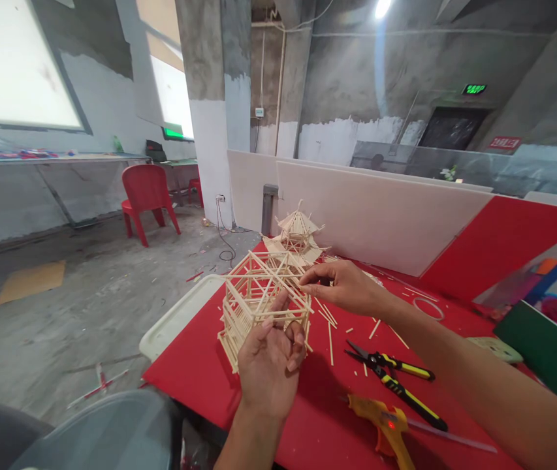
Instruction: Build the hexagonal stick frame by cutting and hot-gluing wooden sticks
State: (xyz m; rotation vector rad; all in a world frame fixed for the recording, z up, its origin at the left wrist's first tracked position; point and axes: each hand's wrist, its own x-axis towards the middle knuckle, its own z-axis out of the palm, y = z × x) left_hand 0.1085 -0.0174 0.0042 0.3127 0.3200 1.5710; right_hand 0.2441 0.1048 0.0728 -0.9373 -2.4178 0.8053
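Note:
A many-sided open frame of thin wooden sticks (239,310) stands at the near left of the red tabletop. My left hand (271,356) is palm up at its near side, fingers curled about the upper rim, with one finger reaching inside. Over the frame's top right, my right hand (341,284) is closed in a pinch at a thin wooden stick (278,279) that slants across the top. The exact contact at the fingertips is too small to make out. Behind the frame stands a tiered stick pagoda (298,232) with a pointed roof.
Black-and-yellow pliers (390,372) lie open right of the hands. An orange glue gun (381,421) with a lit red light lies nearer. Loose sticks (331,343) are scattered around. A white panel (347,209) borders the table behind; a grey stool (102,437) stands at lower left.

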